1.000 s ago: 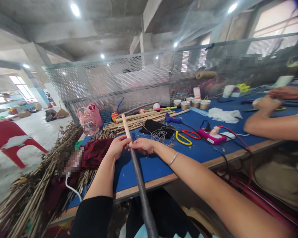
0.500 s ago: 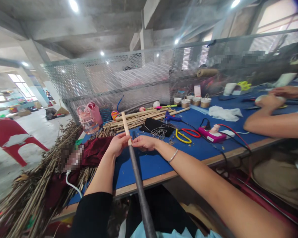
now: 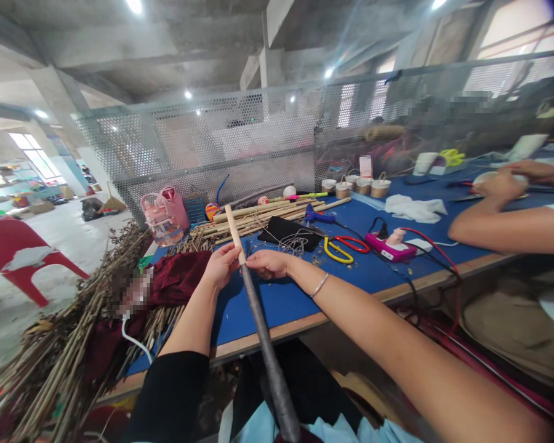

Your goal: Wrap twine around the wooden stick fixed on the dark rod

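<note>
A long stick (image 3: 234, 231) slants from the table edge toward my body, bare pale wood at its top and covered in a dark grey wrap (image 3: 261, 329) below. My left hand (image 3: 222, 266) is closed on the pale part, thumb and fingers pinching it just above where the wrap begins. From the other side, my right hand (image 3: 268, 264) pinches at the wrap's upper edge; whether it grips the wrap or the stick there is too small to tell. The stick's lower end rests against my lap.
Behind my hands lie pale wooden sticks (image 3: 272, 216), a black cloth (image 3: 289, 235) with loose cord, scissors (image 3: 339, 250) and a blue glue gun (image 3: 318, 215). Dried stalks (image 3: 69, 344) and dark red cloth (image 3: 178, 277) are left. A co-worker's hands (image 3: 501, 184) work at right.
The view has shifted slightly. Both my hands stay at the same joint on the stick, and its lower end has swung a little to the right.
</note>
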A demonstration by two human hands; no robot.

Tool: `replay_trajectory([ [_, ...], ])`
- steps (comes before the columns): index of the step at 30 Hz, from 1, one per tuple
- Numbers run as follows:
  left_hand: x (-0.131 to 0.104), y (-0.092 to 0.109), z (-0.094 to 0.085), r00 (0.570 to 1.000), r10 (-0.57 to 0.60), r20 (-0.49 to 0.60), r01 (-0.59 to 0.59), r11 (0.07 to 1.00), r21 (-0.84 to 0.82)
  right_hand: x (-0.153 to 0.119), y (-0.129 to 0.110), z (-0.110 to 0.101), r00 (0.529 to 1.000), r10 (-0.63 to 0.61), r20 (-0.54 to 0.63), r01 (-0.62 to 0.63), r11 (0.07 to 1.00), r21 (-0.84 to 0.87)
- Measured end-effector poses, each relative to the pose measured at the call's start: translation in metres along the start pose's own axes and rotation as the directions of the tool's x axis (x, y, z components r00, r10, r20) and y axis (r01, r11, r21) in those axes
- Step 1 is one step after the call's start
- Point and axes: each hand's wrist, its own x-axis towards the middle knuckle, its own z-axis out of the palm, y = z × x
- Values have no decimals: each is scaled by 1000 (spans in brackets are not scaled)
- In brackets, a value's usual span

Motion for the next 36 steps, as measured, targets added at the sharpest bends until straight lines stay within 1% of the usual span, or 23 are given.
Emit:
replay_trajectory([
  [3,1,-2,4,999,22,-29,-22,1000,23,-1,-1,-4,1000,-24,-20,24,1000,-9],
  [7,1,1,3,999,8,-42,-4,996,91,1,-1,-5,998,-23,-53,20,998,-57],
  [11,-2,7,-2,1000,-26,4,25,993,116,2,0,-3,999,-15,-48,13,999,-39],
  [14,-4,10,-5,998,-43,48,38,993,112,2,1,-4,998,-38,-44,37,999,-38],
  [16,-4,10,-5,997,-54,59,47,992,114,1,1,-4,997,-51,-58,47,997,-59],
  [22,0,1,-5,1000,-20,-1,20,992,128,3,2,-4,993,-62,-105,48,991,-128],
  [24,0,1,-6,1000,-20,1,19,991,132,3,2,-4,994,-46,-102,34,992,-119],
  [26,-1,4,-6,999,-27,28,24,992,127,2,1,-2,996,-21,-87,13,996,-90],
  [31,-6,11,-2,995,-31,97,21,994,109,0,-2,5,998,54,-14,-54,999,-3],
  [33,-5,10,-1,996,-15,91,5,994,109,0,-3,7,999,49,-15,-49,999,8],
  [36,-2,6,-2,999,13,50,-19,992,122,2,-2,8,999,33,-43,-34,999,-18],
])
